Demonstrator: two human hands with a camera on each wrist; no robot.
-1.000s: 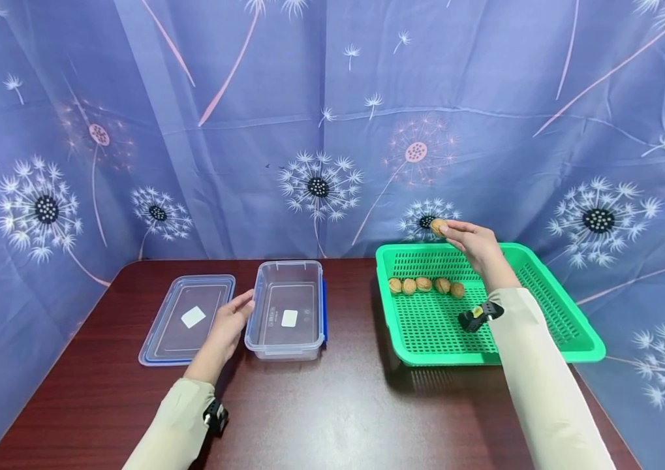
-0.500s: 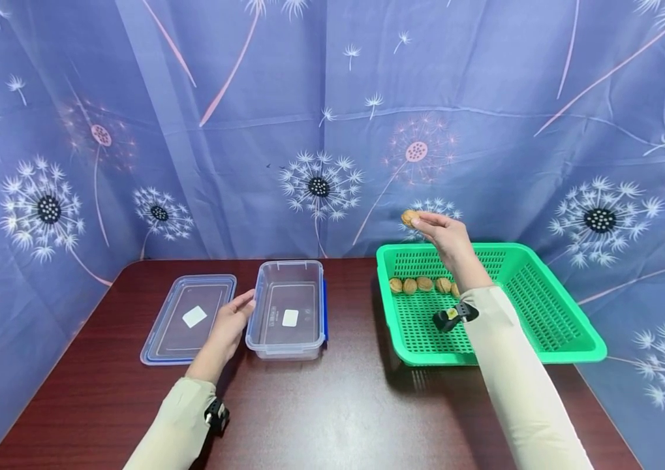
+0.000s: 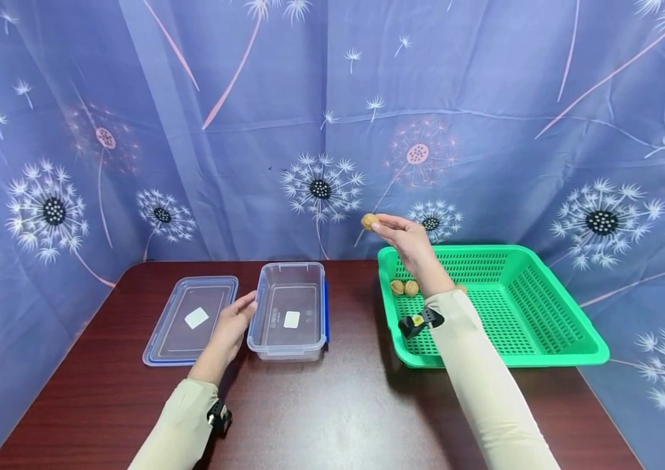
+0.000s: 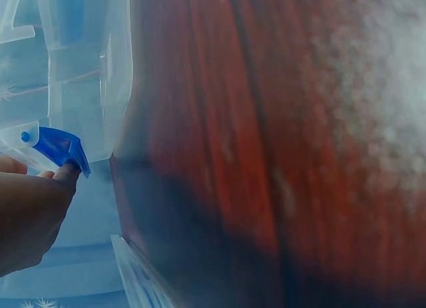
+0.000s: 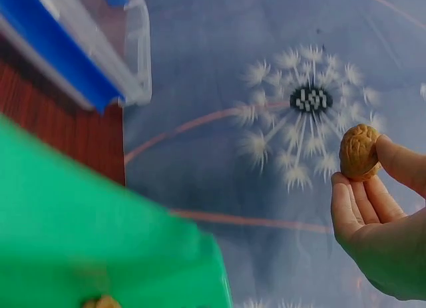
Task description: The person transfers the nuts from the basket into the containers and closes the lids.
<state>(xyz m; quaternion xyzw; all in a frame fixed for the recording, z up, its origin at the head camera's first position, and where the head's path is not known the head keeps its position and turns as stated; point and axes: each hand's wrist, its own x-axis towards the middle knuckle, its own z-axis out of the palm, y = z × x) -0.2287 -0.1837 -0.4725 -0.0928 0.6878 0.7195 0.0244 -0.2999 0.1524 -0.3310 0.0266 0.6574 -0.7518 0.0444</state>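
My right hand [image 3: 413, 247] pinches a walnut [image 3: 369, 222] between thumb and fingertips, raised above the left edge of the green basket [image 3: 520, 360]. The right wrist view shows the same walnut [image 5: 359, 152] at the tips of the fingers. A clear plastic food box [image 3: 279, 294] stands uncovered on the table, with a white label on its floor. At its left side is my left hand [image 3: 232, 331], its fingers reaching against the wall. In the left wrist view a fingertip touches the box's blue latch [image 4: 61, 148]. Walnuts [image 3: 404, 288] lie in the basket, partly hidden by the right arm.
The box's clear lid [image 3: 162, 329], blue-edged with a white label, lies flat on the dark red wooden table [image 3: 332, 411], left of the left hand. A blue dandelion-print curtain [image 3: 238, 163] hangs behind the table's far edge.
My right hand has carried the walnut leftward, from above the basket's back rim toward the box. The left hand stays at the box's side.
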